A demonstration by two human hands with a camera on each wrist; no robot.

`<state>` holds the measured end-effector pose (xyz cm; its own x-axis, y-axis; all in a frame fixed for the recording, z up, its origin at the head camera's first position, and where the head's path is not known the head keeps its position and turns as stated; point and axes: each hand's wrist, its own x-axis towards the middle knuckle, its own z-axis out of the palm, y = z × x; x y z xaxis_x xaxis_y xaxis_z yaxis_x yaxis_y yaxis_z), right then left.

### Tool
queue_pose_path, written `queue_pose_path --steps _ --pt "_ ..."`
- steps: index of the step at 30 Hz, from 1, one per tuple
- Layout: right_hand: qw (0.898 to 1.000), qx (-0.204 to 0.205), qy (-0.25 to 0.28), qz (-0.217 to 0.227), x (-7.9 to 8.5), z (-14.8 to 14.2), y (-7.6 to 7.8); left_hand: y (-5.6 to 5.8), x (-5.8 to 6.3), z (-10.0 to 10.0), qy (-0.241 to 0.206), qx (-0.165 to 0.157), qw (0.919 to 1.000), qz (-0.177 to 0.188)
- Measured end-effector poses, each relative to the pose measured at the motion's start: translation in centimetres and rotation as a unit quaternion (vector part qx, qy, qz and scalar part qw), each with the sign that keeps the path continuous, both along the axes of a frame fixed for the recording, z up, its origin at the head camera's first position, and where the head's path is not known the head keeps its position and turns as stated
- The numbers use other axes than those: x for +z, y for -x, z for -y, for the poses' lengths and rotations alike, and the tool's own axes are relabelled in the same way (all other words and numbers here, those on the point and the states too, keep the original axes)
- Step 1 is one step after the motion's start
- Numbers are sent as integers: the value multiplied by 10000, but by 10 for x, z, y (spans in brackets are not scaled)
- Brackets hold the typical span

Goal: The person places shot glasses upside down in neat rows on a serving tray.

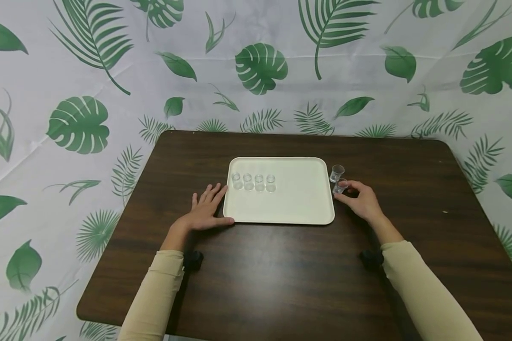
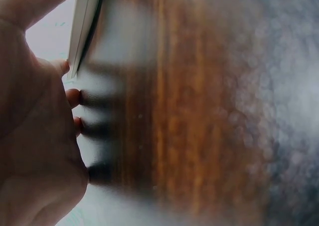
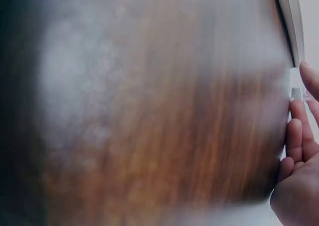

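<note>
A cream tray (image 1: 298, 203) lies on the dark table, with several small clear cups (image 1: 260, 183) in a row across its left half. My left hand (image 1: 203, 213) rests with fingers spread at the tray's left side, index finger and thumb right at its rim. Just off the tray's right edge, my right hand (image 1: 364, 201) pinches a small clear cup (image 1: 340, 186) between thumb and fingers. Behind that one stands another clear cup (image 1: 336, 172). In the right wrist view the curled fingers (image 3: 295, 136) show beside the tray edge.
Dark wood-grain table (image 1: 273, 270) extends in front of the tray and to both sides. A white cloth with green leaf prints (image 1: 222, 99) hangs behind the table's far edge. Each wrist carries a black camera mount.
</note>
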<state>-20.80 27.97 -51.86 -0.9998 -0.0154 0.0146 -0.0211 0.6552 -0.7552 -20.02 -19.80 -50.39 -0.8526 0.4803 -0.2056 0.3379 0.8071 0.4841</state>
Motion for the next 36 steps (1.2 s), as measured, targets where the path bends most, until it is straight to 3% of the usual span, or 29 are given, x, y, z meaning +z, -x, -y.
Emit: queue_pose_path --steps 26,36 --pt "9996 -96 212 -175 -2 -4 -2 1 -2 1 -24 54 10000 58" --pt "9987 26 425 -290 10 -7 -3 0 1 0 -71 25 10000 35"
